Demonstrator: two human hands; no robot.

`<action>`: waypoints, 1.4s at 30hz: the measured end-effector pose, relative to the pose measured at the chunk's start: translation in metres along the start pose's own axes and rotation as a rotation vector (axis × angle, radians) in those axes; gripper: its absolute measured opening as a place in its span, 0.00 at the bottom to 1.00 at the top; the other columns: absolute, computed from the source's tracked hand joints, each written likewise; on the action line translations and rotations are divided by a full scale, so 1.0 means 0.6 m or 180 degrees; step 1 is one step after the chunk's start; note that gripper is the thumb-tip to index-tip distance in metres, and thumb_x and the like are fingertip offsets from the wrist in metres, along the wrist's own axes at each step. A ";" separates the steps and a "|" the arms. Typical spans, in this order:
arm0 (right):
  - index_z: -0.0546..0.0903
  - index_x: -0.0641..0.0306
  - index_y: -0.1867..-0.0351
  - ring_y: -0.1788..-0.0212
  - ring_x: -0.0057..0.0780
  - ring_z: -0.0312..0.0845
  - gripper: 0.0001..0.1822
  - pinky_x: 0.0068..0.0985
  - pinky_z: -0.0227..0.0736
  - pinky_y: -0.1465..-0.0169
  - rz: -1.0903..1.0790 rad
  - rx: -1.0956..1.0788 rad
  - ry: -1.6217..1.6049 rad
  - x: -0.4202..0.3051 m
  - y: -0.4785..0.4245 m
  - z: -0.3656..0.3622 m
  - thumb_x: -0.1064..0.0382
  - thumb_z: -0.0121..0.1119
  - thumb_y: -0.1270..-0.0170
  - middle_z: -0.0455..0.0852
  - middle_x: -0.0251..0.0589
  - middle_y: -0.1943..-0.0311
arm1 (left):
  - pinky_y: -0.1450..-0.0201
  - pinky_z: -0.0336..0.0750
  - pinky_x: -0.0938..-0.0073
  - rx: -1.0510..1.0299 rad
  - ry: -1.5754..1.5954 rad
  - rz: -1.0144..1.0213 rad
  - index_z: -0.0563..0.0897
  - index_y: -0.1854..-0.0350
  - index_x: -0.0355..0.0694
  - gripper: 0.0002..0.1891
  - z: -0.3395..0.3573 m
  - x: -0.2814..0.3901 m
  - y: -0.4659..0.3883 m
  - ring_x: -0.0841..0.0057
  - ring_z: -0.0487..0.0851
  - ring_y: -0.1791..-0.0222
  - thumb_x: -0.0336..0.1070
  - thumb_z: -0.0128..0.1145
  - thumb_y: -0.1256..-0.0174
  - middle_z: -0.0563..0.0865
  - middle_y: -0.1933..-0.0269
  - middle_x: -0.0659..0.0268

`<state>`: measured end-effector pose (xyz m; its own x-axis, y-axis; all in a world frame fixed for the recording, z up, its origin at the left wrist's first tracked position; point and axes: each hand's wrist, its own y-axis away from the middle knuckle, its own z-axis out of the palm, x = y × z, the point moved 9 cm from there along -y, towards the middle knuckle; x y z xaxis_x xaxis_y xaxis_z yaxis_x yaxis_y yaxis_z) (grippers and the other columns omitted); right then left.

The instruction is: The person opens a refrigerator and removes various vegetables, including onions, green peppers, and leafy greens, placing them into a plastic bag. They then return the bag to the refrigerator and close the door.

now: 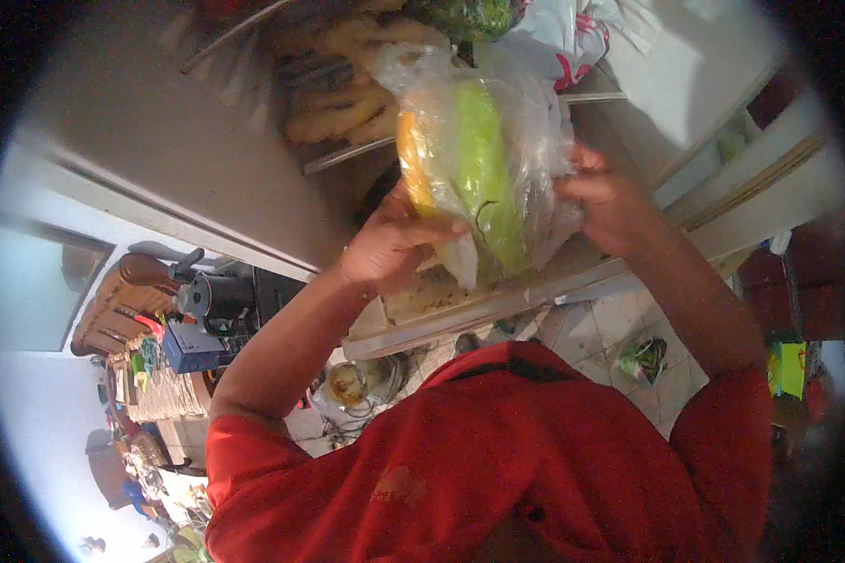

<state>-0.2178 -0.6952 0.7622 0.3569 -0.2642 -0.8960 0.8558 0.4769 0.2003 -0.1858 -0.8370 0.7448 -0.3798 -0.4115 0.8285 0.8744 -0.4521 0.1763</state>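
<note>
A clear plastic bag (433,169) with green and orange-yellow colour showing in it is held up before me; whether these are contents or print I cannot tell. My left hand (401,243) grips its lower left side, thumb on the front. At the right edge, my right hand (602,200) pinches the crinkled plastic between thumb and fingers, slightly blurred. Behind the bag, long brownish-yellow items (345,119), possibly produce, lie on a rack or in an open compartment. A white plastic bag with red print (574,42) sits beyond, beside a green bundle (482,17).
A pale open drawer or ledge (422,331) runs just below my hands. To the left are a black appliance (218,295), a blue box (193,347) and a wooden chair (123,302). On the tiled floor lie a bowl (347,385), cables and a bag with greens (644,360).
</note>
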 end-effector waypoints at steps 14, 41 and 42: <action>0.61 0.66 0.42 0.47 0.37 0.70 0.35 0.29 0.65 0.43 -0.0831 -0.0463 -0.0244 -0.101 0.043 0.006 0.78 0.40 0.61 0.70 0.47 0.47 | 0.41 0.63 0.63 -0.0716 0.0863 0.0614 0.62 0.43 0.36 0.26 0.021 0.065 0.003 0.65 0.71 0.46 0.26 0.49 0.49 0.72 0.47 0.58; 0.66 0.66 0.47 0.57 0.34 0.74 0.28 0.32 0.71 0.55 -0.0741 0.0118 0.0005 0.021 0.242 -0.090 0.70 0.60 0.53 0.77 0.43 0.56 | 0.44 0.65 0.67 -0.0307 -0.1945 0.2469 0.69 0.49 0.40 0.23 0.211 -0.083 -0.003 0.73 0.70 0.48 0.34 0.58 0.51 0.71 0.47 0.63; 0.66 0.65 0.47 0.59 0.35 0.76 0.28 0.31 0.74 0.60 -0.0848 0.0239 0.0089 0.031 0.248 -0.103 0.71 0.61 0.53 0.77 0.44 0.58 | 0.43 0.63 0.66 -0.0266 -0.1755 0.2184 0.72 0.52 0.39 0.22 0.223 -0.081 -0.012 0.73 0.68 0.47 0.30 0.61 0.53 0.70 0.46 0.62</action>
<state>-0.1072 -0.5773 0.7510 0.1060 -0.3481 -0.9315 0.9439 0.3299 -0.0159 -0.1332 -0.7078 0.7742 0.4392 -0.1828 0.8796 0.8230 -0.3109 -0.4755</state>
